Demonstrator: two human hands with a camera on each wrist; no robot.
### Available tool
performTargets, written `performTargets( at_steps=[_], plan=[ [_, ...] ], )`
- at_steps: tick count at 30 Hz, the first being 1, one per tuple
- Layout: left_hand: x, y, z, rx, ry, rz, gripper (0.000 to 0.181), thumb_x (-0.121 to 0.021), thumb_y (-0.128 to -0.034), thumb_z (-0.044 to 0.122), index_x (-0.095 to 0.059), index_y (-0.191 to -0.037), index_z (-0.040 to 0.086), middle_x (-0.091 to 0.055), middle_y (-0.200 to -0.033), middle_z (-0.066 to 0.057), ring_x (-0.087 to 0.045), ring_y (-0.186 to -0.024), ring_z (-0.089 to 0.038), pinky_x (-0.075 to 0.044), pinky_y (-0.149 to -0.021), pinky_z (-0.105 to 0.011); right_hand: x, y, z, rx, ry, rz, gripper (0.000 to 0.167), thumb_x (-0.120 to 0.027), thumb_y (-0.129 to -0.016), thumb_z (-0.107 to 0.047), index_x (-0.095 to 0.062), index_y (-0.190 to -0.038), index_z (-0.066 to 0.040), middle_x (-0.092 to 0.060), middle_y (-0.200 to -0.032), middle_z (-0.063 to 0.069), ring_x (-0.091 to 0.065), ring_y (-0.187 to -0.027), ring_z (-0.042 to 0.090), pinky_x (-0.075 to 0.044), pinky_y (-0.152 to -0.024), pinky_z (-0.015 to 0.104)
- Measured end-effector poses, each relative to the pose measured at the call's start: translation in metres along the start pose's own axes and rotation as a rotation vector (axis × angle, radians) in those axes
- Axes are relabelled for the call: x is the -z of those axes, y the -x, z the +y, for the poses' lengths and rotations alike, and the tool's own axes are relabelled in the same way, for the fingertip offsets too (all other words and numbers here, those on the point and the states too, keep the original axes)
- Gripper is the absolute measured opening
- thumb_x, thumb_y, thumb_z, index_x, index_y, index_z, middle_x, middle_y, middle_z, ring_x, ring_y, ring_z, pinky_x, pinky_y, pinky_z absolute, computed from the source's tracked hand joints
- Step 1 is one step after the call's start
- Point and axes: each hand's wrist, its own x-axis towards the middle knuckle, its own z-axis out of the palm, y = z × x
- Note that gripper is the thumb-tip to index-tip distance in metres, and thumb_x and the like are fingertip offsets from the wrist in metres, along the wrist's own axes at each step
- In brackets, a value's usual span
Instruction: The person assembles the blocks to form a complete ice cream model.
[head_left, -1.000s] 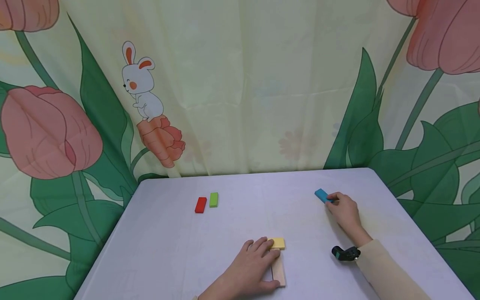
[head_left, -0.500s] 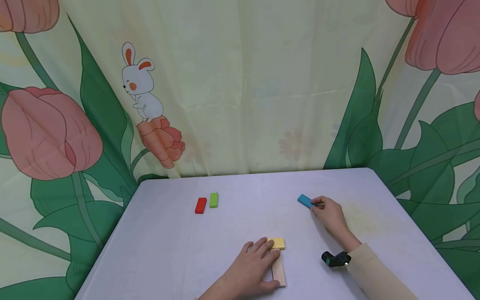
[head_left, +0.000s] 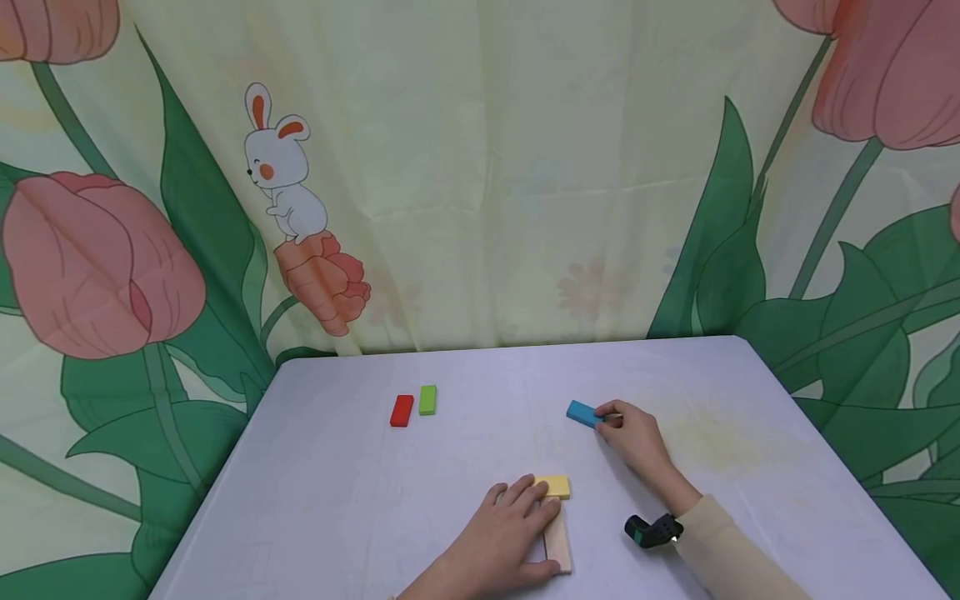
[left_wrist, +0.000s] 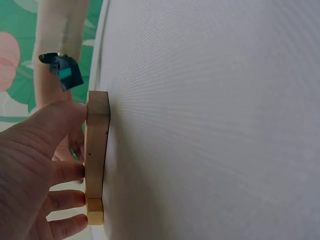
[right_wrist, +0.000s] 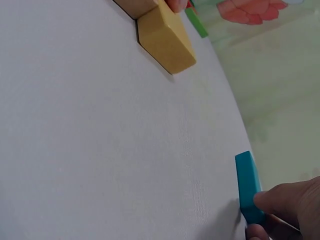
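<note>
My right hand (head_left: 636,440) pinches one end of a blue rectangular block (head_left: 581,412) between thumb and fingers, right of the table's middle. In the right wrist view the blue block (right_wrist: 247,180) appears above the cloth, its shadow beside it. Near the front, my left hand (head_left: 495,533) lies with fingers spread over a yellow block (head_left: 557,487) and plain wooden pieces (head_left: 558,546). Seen from the left wrist, thumb and fingertips rest on top of the wooden piece (left_wrist: 96,160) and the yellow block (left_wrist: 95,212), which touch end to end. The hand covers part of them.
Toward the back left of the white table (head_left: 322,475), a red block (head_left: 402,411) and a green block (head_left: 427,400) lie side by side, slightly apart. A curtain (head_left: 480,183) with tulips and a rabbit hangs behind the far edge. A black wrist camera (head_left: 651,531) sits at the right wrist.
My right hand has carried the blue block leftward and a little nearer, from the back right toward the middle. My left hand and the blocks under it have stayed in place.
</note>
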Motion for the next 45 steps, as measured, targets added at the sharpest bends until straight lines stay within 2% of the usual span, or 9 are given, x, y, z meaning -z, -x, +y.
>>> performTargets(
  at_steps=[20,28,35,45],
  plan=[
    [-0.003,0.000,0.001,0.011,0.021,-0.012,0.073,-0.052,-0.0942,0.075,-0.046,-0.155,0.034,-0.043,-0.159,0.008,-0.035,-0.151,-0.020,-0.042,-0.114,-0.053,-0.028,0.020,-0.024,0.041,0.007,-0.075,0.018,-0.073,-0.093,-0.011,-0.073,-0.111,-0.011,-0.072,-0.099,0.005,-0.061,-0.082,0.017,-0.056,-0.073,0.032],
    [-0.002,0.001,0.000,-0.002,0.004,0.014,0.073,-0.051,-0.0944,0.074,-0.047,-0.154,0.033,-0.044,-0.159,0.008,-0.036,-0.151,-0.021,-0.042,-0.113,-0.052,-0.029,0.026,-0.031,0.063,0.004,-0.103,0.017,-0.073,-0.092,-0.009,-0.074,-0.109,-0.013,-0.071,-0.094,0.002,-0.060,-0.081,0.016,-0.053,-0.072,0.031],
    [-0.002,0.002,0.001,-0.002,-0.008,0.023,0.072,-0.050,-0.0951,0.074,-0.046,-0.154,0.032,-0.043,-0.160,0.007,-0.036,-0.151,-0.022,-0.041,-0.114,-0.050,-0.033,0.028,-0.032,0.085,0.015,-0.141,0.021,-0.073,-0.093,-0.010,-0.074,-0.113,-0.017,-0.072,-0.108,0.003,-0.060,-0.085,0.015,-0.054,-0.076,0.034],
    [-0.002,0.001,0.001,-0.008,-0.007,0.031,0.072,-0.051,-0.0953,0.073,-0.046,-0.155,0.032,-0.043,-0.160,0.006,-0.036,-0.151,-0.023,-0.043,-0.113,-0.050,-0.029,0.032,-0.034,0.103,0.004,-0.195,0.025,-0.072,-0.093,-0.011,-0.073,-0.117,-0.020,-0.071,-0.108,-0.001,-0.060,-0.090,0.015,-0.054,-0.079,0.035]
  ],
)
